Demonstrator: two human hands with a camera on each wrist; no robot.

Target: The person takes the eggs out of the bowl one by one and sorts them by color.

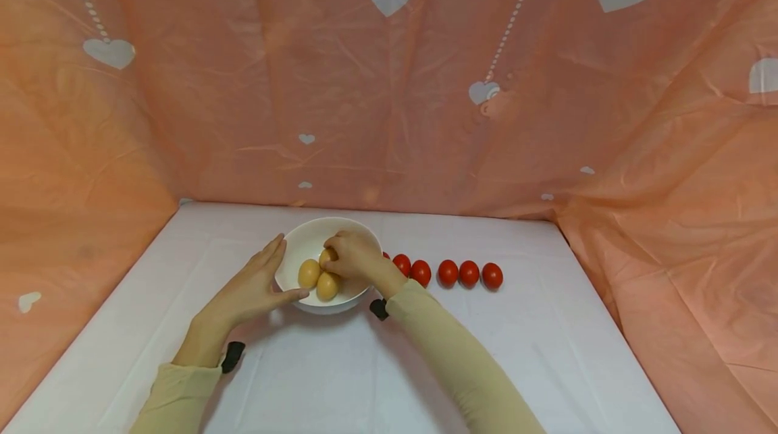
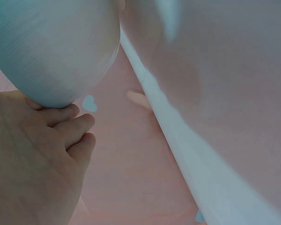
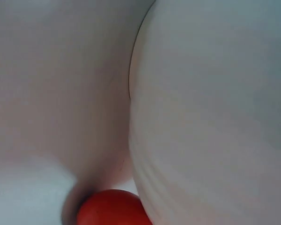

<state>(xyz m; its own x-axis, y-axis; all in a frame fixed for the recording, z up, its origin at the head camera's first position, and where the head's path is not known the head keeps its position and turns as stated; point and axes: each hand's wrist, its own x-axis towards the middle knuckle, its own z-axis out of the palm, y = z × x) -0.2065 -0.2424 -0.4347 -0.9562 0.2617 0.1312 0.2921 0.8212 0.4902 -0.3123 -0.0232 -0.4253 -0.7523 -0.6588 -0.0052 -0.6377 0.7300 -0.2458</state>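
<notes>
A white bowl [image 1: 300,238] stands on the table and holds yellow eggs; three show, including a left egg [image 1: 308,274] and a near egg [image 1: 328,287]. My right hand [image 1: 355,257] reaches over the right rim and pinches the far egg [image 1: 327,258] inside the bowl. Against the bowl's left side rests my left hand [image 1: 252,289], fingers fairly straight along the outside and thumb at the near rim. In the left wrist view, that hand's fingertips [image 2: 82,123] touch the bowl's outer wall [image 2: 61,51]. The right wrist view hides the right fingers.
Several red, smooth, egg-shaped tomatoes [image 1: 469,274] lie in a row right of the bowl; my right forearm partly covers the nearest ones. One tomato [image 3: 113,208] shows close to the bowl. A white cloth [image 1: 316,373] covers the table, and an orange curtain [image 1: 389,96] with hearts encloses it.
</notes>
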